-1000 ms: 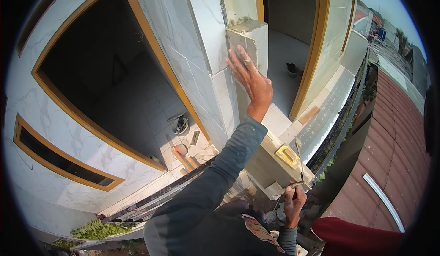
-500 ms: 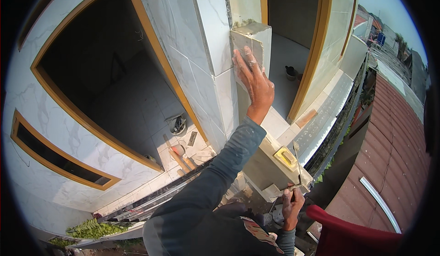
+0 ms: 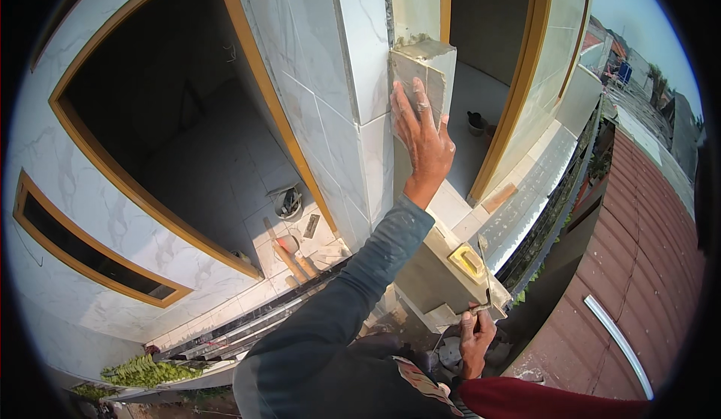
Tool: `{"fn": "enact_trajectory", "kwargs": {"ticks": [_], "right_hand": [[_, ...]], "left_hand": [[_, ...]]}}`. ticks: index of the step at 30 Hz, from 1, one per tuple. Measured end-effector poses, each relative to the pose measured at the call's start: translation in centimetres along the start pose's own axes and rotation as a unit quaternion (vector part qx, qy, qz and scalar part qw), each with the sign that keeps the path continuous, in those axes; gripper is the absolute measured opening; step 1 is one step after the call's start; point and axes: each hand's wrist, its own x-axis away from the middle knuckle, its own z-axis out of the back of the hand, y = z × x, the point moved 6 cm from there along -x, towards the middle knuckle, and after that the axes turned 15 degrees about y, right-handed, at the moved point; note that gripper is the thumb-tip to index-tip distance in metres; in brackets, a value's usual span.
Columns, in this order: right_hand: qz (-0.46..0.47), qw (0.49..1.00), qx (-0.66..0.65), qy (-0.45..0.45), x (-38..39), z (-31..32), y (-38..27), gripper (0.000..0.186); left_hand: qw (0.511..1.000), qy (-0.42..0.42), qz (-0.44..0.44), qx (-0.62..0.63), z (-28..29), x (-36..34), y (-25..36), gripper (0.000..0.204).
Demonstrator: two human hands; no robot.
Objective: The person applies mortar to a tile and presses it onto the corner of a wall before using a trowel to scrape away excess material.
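My left hand (image 3: 426,145) reaches up with its fingers spread flat against a grey tile piece (image 3: 409,73) on the front of a short pillar. The pillar's white tiled side (image 3: 451,73) stands just right of the fingers. Lower down, my right hand (image 3: 476,342) pinches the brown handle of a thin tool that looks like a trowel (image 3: 490,293). Its blade seems edge-on, so the shape is hard to read. A yellow float (image 3: 468,260) lies on the low wall (image 3: 435,272) just above that hand.
Left of the pillar is a marbled tile wall (image 3: 330,130) with a wood-framed doorway. A bucket (image 3: 288,203) and wooden strips (image 3: 291,254) are on the floor inside. At right, beyond the ledge, spreads a red-brown roof (image 3: 601,269). Red cloth (image 3: 541,398) hangs at the lower right.
The view has shifted slightly, moving the pillar a little right in the picture. My left hand stays flat on the tile piece. The red cloth sits lower and further left.
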Motion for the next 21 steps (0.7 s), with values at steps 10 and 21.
{"fn": "enact_trajectory", "kwargs": {"ticks": [10,21], "right_hand": [[-0.017,1.000,-0.017,0.004,0.29,-0.21,0.09,0.032],[0.010,1.000,0.014,-0.005,0.13,-0.50,-0.21,0.030]], "left_hand": [[1.000,-0.010,0.010,-0.019,-0.59,0.45,-0.20,0.081],[1.000,-0.014,0.007,-0.019,-0.11,0.30,-0.44,0.081]]}}
